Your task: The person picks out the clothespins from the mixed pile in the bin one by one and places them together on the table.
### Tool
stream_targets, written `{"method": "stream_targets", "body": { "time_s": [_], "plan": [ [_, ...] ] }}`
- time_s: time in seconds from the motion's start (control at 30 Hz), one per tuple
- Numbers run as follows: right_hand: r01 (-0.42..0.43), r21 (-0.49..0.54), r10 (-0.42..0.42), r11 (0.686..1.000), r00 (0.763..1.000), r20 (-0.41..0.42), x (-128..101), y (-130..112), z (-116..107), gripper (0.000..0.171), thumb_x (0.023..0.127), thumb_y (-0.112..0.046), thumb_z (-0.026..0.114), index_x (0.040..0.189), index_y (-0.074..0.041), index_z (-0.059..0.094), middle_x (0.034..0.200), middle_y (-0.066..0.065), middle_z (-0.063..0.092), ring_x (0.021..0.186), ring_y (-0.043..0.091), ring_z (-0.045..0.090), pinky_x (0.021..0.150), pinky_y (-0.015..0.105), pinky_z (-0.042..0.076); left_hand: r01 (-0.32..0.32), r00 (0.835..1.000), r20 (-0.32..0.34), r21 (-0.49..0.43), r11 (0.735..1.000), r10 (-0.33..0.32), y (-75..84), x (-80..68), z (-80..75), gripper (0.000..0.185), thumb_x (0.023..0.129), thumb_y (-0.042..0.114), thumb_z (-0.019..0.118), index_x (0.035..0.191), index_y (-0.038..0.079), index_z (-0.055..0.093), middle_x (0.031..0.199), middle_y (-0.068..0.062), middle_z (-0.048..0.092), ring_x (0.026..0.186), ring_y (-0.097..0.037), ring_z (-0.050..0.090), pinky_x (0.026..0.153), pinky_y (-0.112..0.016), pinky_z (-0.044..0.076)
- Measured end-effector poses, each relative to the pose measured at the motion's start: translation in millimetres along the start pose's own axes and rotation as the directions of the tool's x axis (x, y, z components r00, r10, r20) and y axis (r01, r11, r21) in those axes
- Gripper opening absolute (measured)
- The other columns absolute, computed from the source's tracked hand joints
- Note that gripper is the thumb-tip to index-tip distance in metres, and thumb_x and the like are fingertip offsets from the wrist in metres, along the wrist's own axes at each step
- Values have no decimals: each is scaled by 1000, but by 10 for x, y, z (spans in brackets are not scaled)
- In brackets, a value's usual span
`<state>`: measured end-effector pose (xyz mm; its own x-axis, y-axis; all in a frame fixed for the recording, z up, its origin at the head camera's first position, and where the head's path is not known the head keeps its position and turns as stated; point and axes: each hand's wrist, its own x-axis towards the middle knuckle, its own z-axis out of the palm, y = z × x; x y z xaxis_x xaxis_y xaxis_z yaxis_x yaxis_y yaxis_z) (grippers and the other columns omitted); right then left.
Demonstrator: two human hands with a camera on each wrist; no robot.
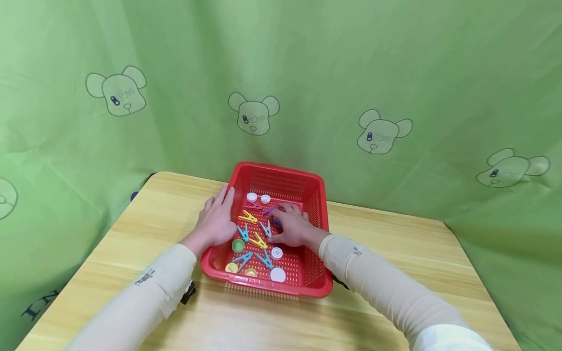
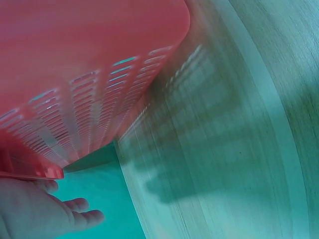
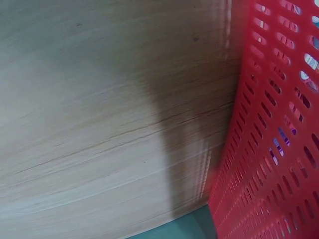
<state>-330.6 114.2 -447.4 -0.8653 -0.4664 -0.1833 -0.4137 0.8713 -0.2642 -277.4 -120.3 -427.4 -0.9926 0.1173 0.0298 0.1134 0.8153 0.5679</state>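
Observation:
A red plastic basket (image 1: 291,291) with slotted walls sits on the table. Over its left rim lies my left hand (image 1: 218,217), fingers stretched out along the edge; the left wrist view shows these fingers (image 2: 88,218) extended past the rim. My right hand (image 1: 291,226) reaches down inside, thumb and fingers apart, around a dark blue cap (image 1: 277,223). Its fingertips are by a purple clothespin (image 1: 269,210); contact is unclear. Nearby lie a grey clothespin (image 1: 266,229), a yellow clothespin (image 1: 258,241) and a blue clothespin (image 1: 243,233). The right wrist view does not show the hand.
Elsewhere in the basket are a pink clothespin (image 1: 252,206), white caps (image 1: 251,197), a green cap (image 1: 238,245), a yellow cap (image 1: 231,267) and a white disc (image 1: 277,275). The wooden table (image 1: 395,229) ends against a green curtain (image 1: 307,97).

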Motion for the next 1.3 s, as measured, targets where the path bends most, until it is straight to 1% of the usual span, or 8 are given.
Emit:
{"method": "stream_targets", "body": {
  "time_s": [0.13, 0.3, 0.4, 0.57, 0.77, 0.87, 1.2, 1.3],
  "plan": [
    [20, -10, -20, 1000, 999, -37, 7, -9, 0, 60, 80, -49, 80, 133, -30, 58, 155, 10, 34, 143, 34, 22, 106, 60, 27, 2, 1000, -1, 7, 1000, -2, -8, -16, -3, 97, 80, 9, 64, 161, 10, 12, 167, -10, -1, 144, -48, 14, 111, -66, 22],
    [28, -20, -29, 999, 995, -96, -2, -18, -19, 61, 78, -48, 82, 132, -29, 60, 138, 6, 42, 126, 27, 35, 94, 46, 34, -2, 1000, -7, 17, 1000, 2, -14, -16, -1, 96, 80, 10, 64, 161, 9, 12, 167, -10, -1, 143, -48, 15, 111, -65, 21],
    [28, -5, -28, 1000, 993, -114, -19, -22, -42, 61, 78, -47, 83, 132, -29, 61, 130, 4, 43, 118, 24, 37, 91, 43, 36, -8, 1000, -7, 32, 999, 8, -14, -11, -1, 96, 80, 10, 63, 161, 9, 12, 167, -10, -1, 143, -49, 14, 111, -66, 20],
    [23, 52, -15, 998, 987, -157, -40, -23, -108, 61, 79, -46, 82, 132, -27, 60, 121, 3, 44, 111, 23, 39, 93, 44, 39, -11, 1000, -7, 66, 998, 12, -9, 14, 0, 96, 80, 11, 63, 162, 10, 12, 167, -11, 0, 144, -50, 10, 111, -68, 14],
    [13, 142, 15, 990, 980, -198, -65, -31, -182, 61, 79, -45, 83, 131, -25, 58, 120, 8, 50, 107, 21, 42, 90, 41, 48, -14, 1000, 1, 108, 994, 14, 12, 23, -8, 96, 81, 15, 64, 162, 10, 12, 167, -11, -1, 144, -50, 8, 111, -68, 13],
    [28, 184, 11, 982, 978, -207, -84, -54, -205, 61, 79, -44, 83, 131, -25, 57, 118, 7, 50, 106, 20, 44, 88, 39, 52, -11, 1000, 5, 117, 993, 10, 18, 0, -9, 96, 81, 15, 65, 161, 9, 12, 167, -12, -2, 144, -51, 7, 112, -68, 12],
    [72, 250, 0, 966, 961, -278, -180, -44, -378, 59, 80, -38, 84, 129, -19, 57, 120, 7, 50, 112, 29, 51, 91, 41, 51, -21, 1000, 13, 132, 991, 19, 52, -27, -14, 95, 82, 14, 66, 161, 9, 13, 167, -9, -4, 144, -52, 7, 112, -68, 12],
    [64, 260, 16, 964, 955, -296, -220, 0, -414, 58, 81, -38, 83, 129, -18, 57, 119, 4, 49, 111, 25, 50, 91, 41, 52, -30, 1000, 6, 119, 993, 29, 33, -22, -5, 94, 80, 13, 65, 161, 9, 16, 167, -8, -2, 144, -52, 9, 112, -67, 14]
  ]
}}
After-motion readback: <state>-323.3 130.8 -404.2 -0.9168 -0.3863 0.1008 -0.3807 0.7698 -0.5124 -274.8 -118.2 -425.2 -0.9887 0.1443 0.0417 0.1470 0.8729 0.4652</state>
